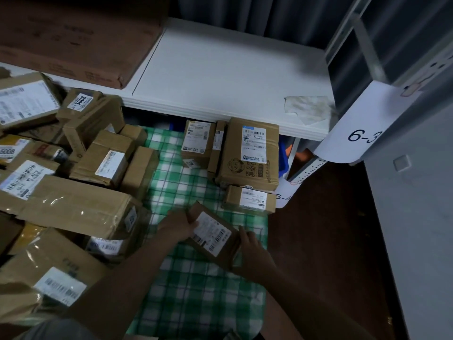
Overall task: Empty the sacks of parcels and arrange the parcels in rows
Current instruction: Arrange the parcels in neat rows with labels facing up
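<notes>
- Left of frame: unsorted heap of parcels (81,182) lies jumbled; the bulk of the sorting appears outstanding.
- Centre: checked cloth (196,285) largely bare.
- Lower centre: left hand (179,227) and right hand (255,253) each grip one end of a small labelled parcel (213,233) above the cloth, not yet placed.
- Centre right: about four placed parcels (247,153) form a started row.
- No sack identifiable.

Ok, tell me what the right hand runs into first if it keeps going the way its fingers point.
The right hand points up the checked cloth, fingers on the held parcel. Past that, the first thing looks like the small box lying in front of the big box, though depth is hard to judge.
</notes>
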